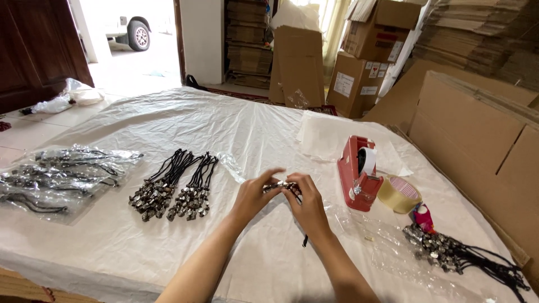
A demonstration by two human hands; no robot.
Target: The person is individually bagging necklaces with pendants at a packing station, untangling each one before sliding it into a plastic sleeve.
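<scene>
Head view: the left hand (254, 197) and right hand (306, 205) meet at mid-surface, fingers of both pinched on a small metal pendant on a black cord (282, 186), held just above the plastic-covered surface (168, 123). Left of them lie two bundles of corded pendants (174, 191), farther left bagged ones (56, 177). To the right stand a red tape dispenser (355, 177), a tape roll (398, 194) and another pendant heap (449, 252).

Thin, crinkled translucent plastic sheeting (185, 120) covers the table. The pendant necklaces (171, 188) pair matt black cord with shiny metal charms. The tape dispenser (355, 174) is glossy red plastic; the cardboard boxes (359, 78) look matt brown.
</scene>
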